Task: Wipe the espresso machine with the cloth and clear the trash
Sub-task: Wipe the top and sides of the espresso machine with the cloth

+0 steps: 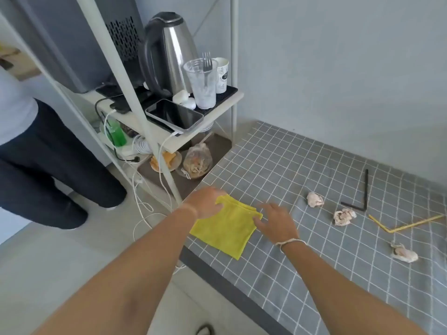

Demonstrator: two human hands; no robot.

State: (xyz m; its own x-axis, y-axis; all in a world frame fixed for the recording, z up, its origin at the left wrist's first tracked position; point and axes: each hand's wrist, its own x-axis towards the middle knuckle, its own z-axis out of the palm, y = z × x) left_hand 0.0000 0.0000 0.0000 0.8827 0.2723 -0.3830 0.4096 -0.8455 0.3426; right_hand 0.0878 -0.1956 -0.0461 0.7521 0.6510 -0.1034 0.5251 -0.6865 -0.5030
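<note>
A folded yellow cloth (226,227) lies flat at the near left edge of the checked surface (314,165), one corner pointing toward the viewer. The left hand (205,201) grips its far left corner; the right hand (274,221) rests spread on its right edge. Three crumpled tissues (315,199) and two bent straws (362,194) lie to the right.

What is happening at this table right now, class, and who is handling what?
A person stands at a table covered in a grey checked cloth. Both hands are on a folded yellow cleaning cloth near the table's edge: the left hand holds its far corner, the right hand touches its right edge. Three crumpled paper wads, a bent black straw and a bent yellow straw lie uncollected on the table.
</note>
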